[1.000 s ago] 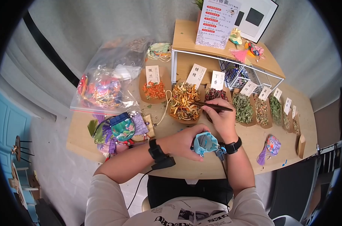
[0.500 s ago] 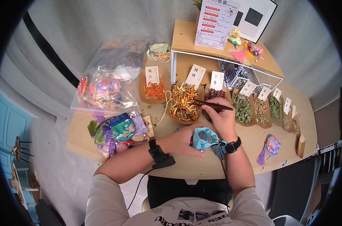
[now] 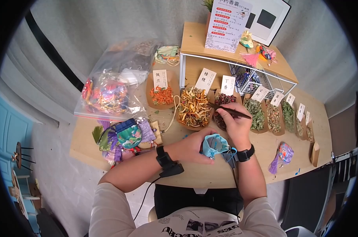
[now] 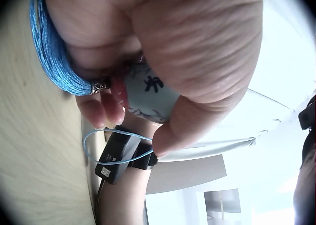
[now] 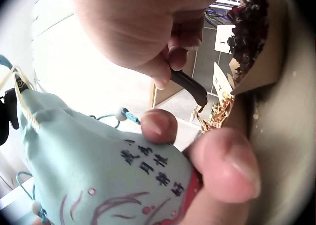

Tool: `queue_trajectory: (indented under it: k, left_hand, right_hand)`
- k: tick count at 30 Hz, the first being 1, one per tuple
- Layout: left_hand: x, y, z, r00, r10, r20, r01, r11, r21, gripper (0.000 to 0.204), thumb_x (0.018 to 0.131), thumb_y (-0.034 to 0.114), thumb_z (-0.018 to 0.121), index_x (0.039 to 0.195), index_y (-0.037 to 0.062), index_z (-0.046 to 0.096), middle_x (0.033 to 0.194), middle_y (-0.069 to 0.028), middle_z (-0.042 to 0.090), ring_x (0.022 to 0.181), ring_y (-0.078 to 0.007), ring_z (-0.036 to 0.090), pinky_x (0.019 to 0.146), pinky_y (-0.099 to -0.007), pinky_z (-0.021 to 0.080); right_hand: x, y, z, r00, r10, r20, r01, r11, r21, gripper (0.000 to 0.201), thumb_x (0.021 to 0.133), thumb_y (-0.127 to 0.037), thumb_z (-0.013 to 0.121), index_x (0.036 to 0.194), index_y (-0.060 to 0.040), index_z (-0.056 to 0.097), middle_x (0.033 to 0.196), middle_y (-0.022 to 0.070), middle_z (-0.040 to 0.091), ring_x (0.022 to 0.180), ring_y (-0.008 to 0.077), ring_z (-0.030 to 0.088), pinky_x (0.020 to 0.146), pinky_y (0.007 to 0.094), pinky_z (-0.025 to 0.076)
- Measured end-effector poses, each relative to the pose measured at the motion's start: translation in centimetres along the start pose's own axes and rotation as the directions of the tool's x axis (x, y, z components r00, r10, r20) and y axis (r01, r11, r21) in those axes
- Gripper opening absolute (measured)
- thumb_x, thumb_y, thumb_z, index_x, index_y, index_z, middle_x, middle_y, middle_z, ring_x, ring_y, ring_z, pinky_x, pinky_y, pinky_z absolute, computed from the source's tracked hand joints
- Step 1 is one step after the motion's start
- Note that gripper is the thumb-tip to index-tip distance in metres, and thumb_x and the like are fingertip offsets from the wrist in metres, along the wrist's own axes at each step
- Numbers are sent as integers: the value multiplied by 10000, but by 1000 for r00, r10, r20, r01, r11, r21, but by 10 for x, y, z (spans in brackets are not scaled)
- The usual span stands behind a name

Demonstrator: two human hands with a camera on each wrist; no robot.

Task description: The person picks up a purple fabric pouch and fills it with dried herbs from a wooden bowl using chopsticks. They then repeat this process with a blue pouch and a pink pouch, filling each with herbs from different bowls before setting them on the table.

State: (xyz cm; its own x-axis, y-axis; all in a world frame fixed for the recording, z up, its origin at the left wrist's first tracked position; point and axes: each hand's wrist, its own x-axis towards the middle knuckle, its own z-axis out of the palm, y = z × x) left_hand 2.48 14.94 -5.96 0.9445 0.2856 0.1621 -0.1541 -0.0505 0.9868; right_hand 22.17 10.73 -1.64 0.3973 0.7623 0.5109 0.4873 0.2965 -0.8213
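My left hand [image 3: 194, 148] grips a light blue drawstring pouch [image 3: 215, 145], its mouth open and facing up. Dark characters and a red patch show on the pouch [image 5: 113, 166] in the right wrist view, and a blue tassel [image 4: 57, 55] hangs from it in the left wrist view. Between thumb and fingers, my right hand [image 3: 237, 122] pinches dark brown tweezers [image 3: 236, 112]. Their tip is at the right edge of the heap of yellow-brown dried strips [image 3: 194, 108] in a paper tray. At the tweezers' [image 5: 190, 87] tip in the right wrist view, a few dried strips show.
Orange dried pieces [image 3: 161, 94] lie in a tray to the left; dark red [image 3: 226, 99] and green leaves [image 3: 256, 114] fill trays to the right. Finished pouches [image 3: 127, 134] pile at left, near a clear bag [image 3: 108, 94]. A purple tasselled pouch [image 3: 284, 153] lies at right.
The right hand has drawn the tweezers slightly right, their tip from within the yellow-brown heap to its edge. The left hand has tilted and raised the pouch a little.
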Motion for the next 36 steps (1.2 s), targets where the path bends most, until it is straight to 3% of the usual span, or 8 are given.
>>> queue_trajectory:
  k: [8,13,20,28,30,32,34,36]
  left_hand:
    - [1,13,0,995,-101,-12,98,986,-137,770,796,-6,847,1420,73,403,1187,2,562,1062,-70,569,909,-291,529]
    - [4,20,0,994,-101,-32,85,942,-326,713,808,42,839,1410,55,456,1262,17,559,1136,-79,538,975,-291,488]
    - [3,16,2,995,-59,-83,28,942,-334,782,815,45,845,1464,58,409,1316,-5,532,1195,-95,506,1011,-308,479]
    - [4,12,1,994,-91,-53,64,924,-377,878,813,6,836,1529,75,333,1357,-15,509,1218,-107,510,1018,-319,494]
    - [2,14,4,993,-93,-76,54,911,-410,871,805,6,842,1516,77,344,1338,-14,514,1209,-105,519,1010,-317,500]
    - [2,14,5,991,-95,-96,43,897,-441,864,797,7,847,1503,79,355,1319,-13,520,1199,-104,528,1003,-315,505]
    - [1,12,1,995,-76,-70,51,951,-305,825,781,12,859,1455,78,388,1273,-9,526,1172,-101,543,988,-309,512]
    - [0,16,1,994,-65,-86,38,960,-279,809,775,15,863,1434,78,399,1258,-7,527,1158,-98,548,979,-307,515]
  right_hand:
    - [5,-12,-20,997,-1,-80,10,993,114,157,843,26,811,973,20,722,941,68,712,829,122,665,755,253,539]
    - [6,-29,-61,999,-31,9,26,938,345,218,798,114,785,970,11,699,979,133,716,899,206,693,804,314,554]
    - [10,-56,-83,919,-333,209,311,941,131,222,729,30,863,887,5,709,915,166,743,815,249,711,719,341,554]
    - [11,-56,-80,873,-358,331,291,928,235,261,721,-58,896,881,12,703,905,164,737,788,250,703,708,340,552]
    - [4,-47,-75,970,-229,86,171,885,433,305,716,-70,902,928,-1,694,930,146,717,788,244,692,723,331,557]
    - [6,-38,-76,981,-184,66,133,875,465,288,757,-24,863,980,-3,682,964,124,701,788,202,675,712,297,550]
    - [8,-36,-74,990,144,4,-128,872,472,237,802,26,808,995,6,673,923,105,704,746,158,659,674,265,533]
    - [9,-33,-71,982,185,20,-175,878,446,210,827,61,766,1005,16,665,890,96,709,707,124,642,635,250,521]
